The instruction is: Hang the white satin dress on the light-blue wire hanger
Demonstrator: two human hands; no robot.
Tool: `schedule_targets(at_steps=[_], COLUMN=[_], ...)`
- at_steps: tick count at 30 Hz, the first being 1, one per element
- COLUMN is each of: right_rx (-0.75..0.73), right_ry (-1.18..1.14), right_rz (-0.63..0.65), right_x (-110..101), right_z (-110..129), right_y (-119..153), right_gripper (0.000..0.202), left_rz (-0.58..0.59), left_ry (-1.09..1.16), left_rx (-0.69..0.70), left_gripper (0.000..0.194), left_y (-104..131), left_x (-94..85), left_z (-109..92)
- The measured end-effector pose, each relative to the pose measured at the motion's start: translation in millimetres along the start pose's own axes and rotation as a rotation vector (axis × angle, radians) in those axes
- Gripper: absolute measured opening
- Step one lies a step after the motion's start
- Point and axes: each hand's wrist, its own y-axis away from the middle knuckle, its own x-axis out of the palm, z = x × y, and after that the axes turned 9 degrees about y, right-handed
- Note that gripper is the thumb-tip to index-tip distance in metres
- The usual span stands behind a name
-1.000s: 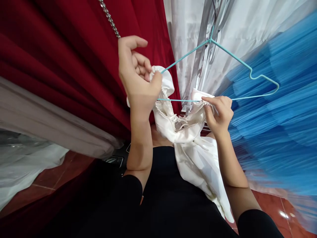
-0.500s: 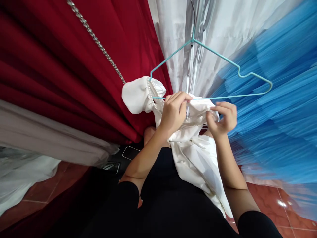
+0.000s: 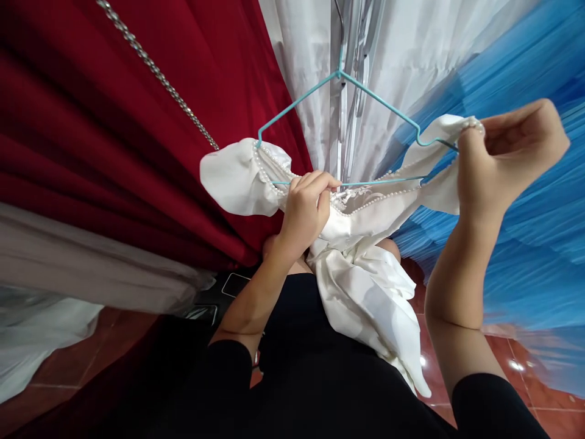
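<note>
A teal wire hanger (image 3: 297,109) hangs by its hook in front of a metal stand. A white dress (image 3: 365,292) with pearl-trimmed neckline is on it, its left puff sleeve over the hanger's left end. My left hand (image 3: 308,204) is closed on the hanger's bottom bar at the middle, against the dress neckline. At the right, my right hand (image 3: 498,158) pinches the pearl edge of the other sleeve, which is stretched over the hanger's right end. That end of the hanger is hidden by the sleeve and hand. The dress skirt drapes across my lap.
Red fabric (image 3: 205,79) fills the left, with a silver chain (image 3: 158,72) in front of it. Blue tulle (image 3: 525,262) hangs at the right, white cloth (image 3: 306,67) behind the stand. Two phones lie on a dark surface beside my left forearm. Red floor tiles (image 3: 521,360) show below.
My right hand has moved right and up, pulling the right sleeve out over the hanger's right end. The neckline is now spread wide. My left hand remains on the bottom bar.
</note>
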Motion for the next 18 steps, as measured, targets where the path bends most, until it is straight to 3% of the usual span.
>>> schedule_targets(at_steps=[3, 10, 18], right_rx=[0.009, 0.15, 0.06], right_ry=[0.018, -0.012, -0.133], right_rz=[0.096, 0.154, 0.132], right_x=[4, -9, 26], right_z=[14, 10, 36], right_y=[3, 14, 13], right_gripper=[0.028, 0.02, 0.021], left_rz=[-0.003, 0.007, 0.027], left_ry=[-0.03, -0.015, -0.001], left_rx=[-0.012, -0.01, -0.005], left_gripper=[0.029, 0.03, 0.03], left_y=[0, -1, 1], left_x=[0.2, 1.3, 6.5], left_z=[1, 2, -4])
